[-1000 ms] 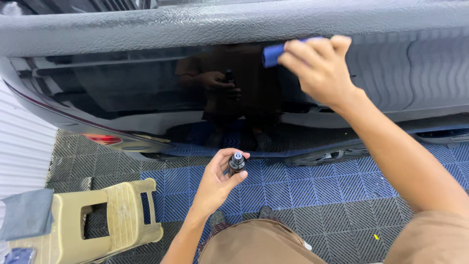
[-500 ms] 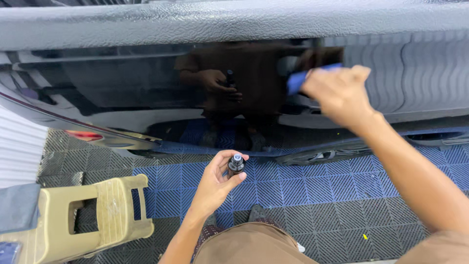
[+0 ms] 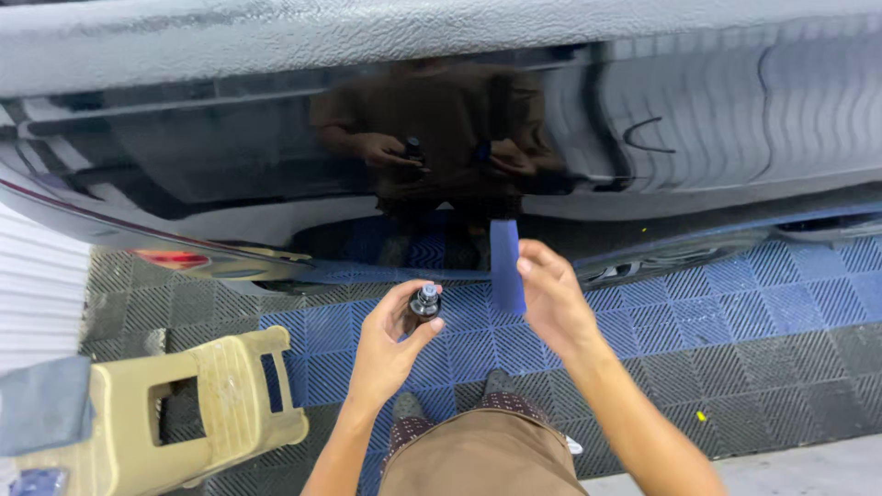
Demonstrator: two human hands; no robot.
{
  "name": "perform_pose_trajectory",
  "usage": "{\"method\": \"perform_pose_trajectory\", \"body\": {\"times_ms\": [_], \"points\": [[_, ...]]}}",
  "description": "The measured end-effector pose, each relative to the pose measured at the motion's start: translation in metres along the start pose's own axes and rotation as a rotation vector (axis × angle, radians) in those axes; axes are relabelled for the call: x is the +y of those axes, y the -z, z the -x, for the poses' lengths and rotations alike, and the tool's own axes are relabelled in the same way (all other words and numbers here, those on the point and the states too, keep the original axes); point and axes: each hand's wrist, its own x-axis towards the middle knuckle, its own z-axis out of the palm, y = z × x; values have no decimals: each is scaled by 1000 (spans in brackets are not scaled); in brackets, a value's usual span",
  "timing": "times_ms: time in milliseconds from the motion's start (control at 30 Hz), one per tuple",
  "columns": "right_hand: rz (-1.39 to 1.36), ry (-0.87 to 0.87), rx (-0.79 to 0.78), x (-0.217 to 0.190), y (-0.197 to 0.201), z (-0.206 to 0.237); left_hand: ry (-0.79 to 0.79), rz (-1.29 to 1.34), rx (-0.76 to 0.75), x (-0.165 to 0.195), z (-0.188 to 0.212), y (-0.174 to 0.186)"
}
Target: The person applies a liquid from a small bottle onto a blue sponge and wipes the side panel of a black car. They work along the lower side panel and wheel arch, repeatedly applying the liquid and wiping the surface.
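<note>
Left hand point(image 3: 386, 344) wrapped around a small dark bottle point(image 3: 424, 306), grip closed on its body, silvery neck pointing up and away, cap apparently off. Right hand point(image 3: 551, 294) just to the right of it, fingers pinched shut on a blue applicator block point(image 3: 506, 266), held on edge, upright, its long face turned toward the bottle. Bottle and block near each other but apart, both hovering above the blue floor tiles point(image 3: 735, 294), just short of the glossy dark car panel point(image 3: 276, 156) on the far side.

Worth doing well here, by the look of it: block tipped flat under the bottle's neck before any tilt, so drops land on the pad face and not on the tiles. Bottle kept steady, tilted slowly, only a few drops. Fingers of the right hand kept to the block's edges, clear of the working face. Panel shows a clean mirror finish, both hands reflected in it, so a stray drip would likely show.

Packages and labels: bottle small, round, dark, any label hidden by the fingers. No signs readable. Near left, a pale yellow plastic stool point(image 3: 175, 413) with a grey cloth point(image 3: 41, 404) draped beside it. Red reflector point(image 3: 175, 260) low on the car at left. Small yellow speck point(image 3: 701, 416) on the grey tiles, near right.
</note>
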Motion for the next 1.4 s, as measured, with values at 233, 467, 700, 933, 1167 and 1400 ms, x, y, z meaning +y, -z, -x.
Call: {"method": "perform_pose_trajectory", "body": {"times_ms": [233, 467, 700, 933, 1167, 1400], "points": [[-293, -149, 27, 97, -42, 31, -22, -384, 8, 20, 20, 62], [-414, -182, 92, 180, -25, 37, -247, -480, -34, -19, 21, 93], [-408, -169, 87, 255, 54, 29, -213, -439, -62, -129, 11, 100], [-306, -81, 124, 359, 164, 6, -588, -849, -16, -282, -14, 113], [-269, 12, 173, 450, 270, -17, -738, -1193, -85, -416, -38, 121], [-290, 39, 153, 493, 333, -25, -830, -1330, -90, -490, -49, 110]]}}
